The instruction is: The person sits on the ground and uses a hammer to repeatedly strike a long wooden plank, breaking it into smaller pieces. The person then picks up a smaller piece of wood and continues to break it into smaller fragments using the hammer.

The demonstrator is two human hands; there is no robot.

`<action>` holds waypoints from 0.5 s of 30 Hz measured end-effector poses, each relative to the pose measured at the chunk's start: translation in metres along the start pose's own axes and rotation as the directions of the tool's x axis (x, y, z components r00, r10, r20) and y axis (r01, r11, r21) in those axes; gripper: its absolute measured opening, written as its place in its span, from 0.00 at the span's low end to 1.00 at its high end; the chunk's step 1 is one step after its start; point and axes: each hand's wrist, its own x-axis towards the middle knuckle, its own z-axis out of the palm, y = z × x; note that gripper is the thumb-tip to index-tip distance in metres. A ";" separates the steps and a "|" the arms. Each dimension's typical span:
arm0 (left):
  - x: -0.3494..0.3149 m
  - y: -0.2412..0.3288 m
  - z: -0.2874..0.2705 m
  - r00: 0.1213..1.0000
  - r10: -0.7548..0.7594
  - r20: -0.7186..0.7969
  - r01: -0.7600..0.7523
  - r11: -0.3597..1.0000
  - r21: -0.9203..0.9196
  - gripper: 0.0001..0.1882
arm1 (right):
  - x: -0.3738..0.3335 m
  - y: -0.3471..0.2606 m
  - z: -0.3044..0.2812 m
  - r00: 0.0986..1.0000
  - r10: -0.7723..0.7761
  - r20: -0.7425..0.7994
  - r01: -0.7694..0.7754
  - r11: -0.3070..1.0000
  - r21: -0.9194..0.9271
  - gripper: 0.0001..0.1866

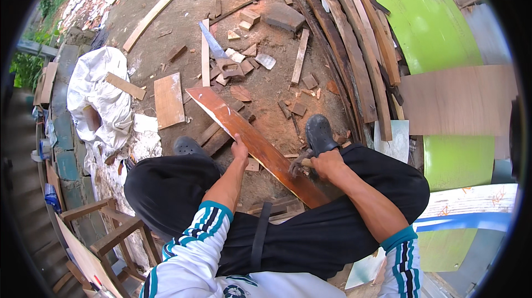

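A long reddish-brown wooden board (263, 148) slants between my legs, its far end up and to the left. My left hand (240, 151) is closed on the board's left edge, near its middle. In my right hand (328, 164) is the handle of a hammer (300, 166), gripped with the fingers wrapped round it. The hammer's head, somewhat blurred, is over the board's nearer part; whether it touches the wood I cannot tell. The board's near end lies by my right thigh.
A handsaw (219, 51) lies among wood offcuts ahead. Long planks (349, 43) are stacked at the right, beside bright green panels (424, 21). A white sack (100, 95) sits at the left, with a wooden stool frame (113, 228) nearer. A stone block (284, 17) lies farther out.
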 end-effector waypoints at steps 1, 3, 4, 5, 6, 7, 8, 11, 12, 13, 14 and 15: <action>-0.007 -0.001 0.006 0.999 0.023 -0.049 -0.020 0.997 0.069 0.41 | 0.000 0.003 0.004 1.000 0.008 -0.011 -0.008 1.000 -0.009 0.16; -0.017 0.005 0.010 0.989 0.072 -0.130 -0.048 0.983 0.178 0.41 | 0.003 0.004 0.004 0.999 0.019 -0.026 -0.020 0.999 -0.033 0.16; -0.020 0.011 0.011 0.983 0.102 -0.150 -0.077 0.983 0.169 0.42 | 0.004 0.003 0.000 0.999 0.022 -0.028 -0.024 0.999 -0.047 0.17; -0.028 0.017 0.013 0.977 0.127 -0.169 -0.099 0.981 0.165 0.42 | 0.005 0.002 0.001 0.999 0.027 -0.024 -0.028 0.998 -0.055 0.17; -0.036 0.022 0.014 0.972 0.146 -0.183 -0.117 0.980 0.161 0.42 | 0.003 0.001 0.000 0.999 0.024 -0.048 -0.027 0.999 -0.045 0.18; -0.041 0.028 0.014 0.971 0.168 -0.169 -0.135 0.972 0.191 0.42 | 0.002 0.000 -0.001 0.997 0.023 -0.071 -0.026 0.999 -0.036 0.18; -0.040 0.037 0.011 0.967 0.196 -0.162 -0.158 0.963 0.219 0.41 | 0.002 -0.002 -0.005 0.995 0.014 -0.102 -0.017 0.999 -0.030 0.19; -0.034 0.058 0.001 0.958 0.225 -0.178 -0.157 0.931 0.330 0.39 | 0.005 -0.007 -0.007 0.990 0.027 -0.142 -0.023 0.999 0.025 0.19; -0.029 0.063 -0.006 0.954 0.227 -0.193 -0.144 0.918 0.369 0.38 | 0.005 -0.010 -0.010 0.987 0.018 -0.163 -0.012 0.999 0.041 0.20; -0.024 0.069 -0.015 0.967 0.210 -0.146 -0.154 0.934 0.324 0.34 | 0.004 -0.013 -0.013 0.983 0.010 -0.183 0.000 0.998 0.056 0.21; -0.022 0.071 -0.021 0.978 0.187 -0.090 -0.156 0.949 0.273 0.31 | 0.001 -0.014 -0.014 0.981 0.010 -0.194 0.004 0.998 0.069 0.22; -0.022 0.071 -0.024 0.986 0.166 -0.033 -0.155 0.963 0.221 0.29 | -0.001 -0.015 -0.015 0.977 0.019 -0.214 0.002 0.995 0.099 0.23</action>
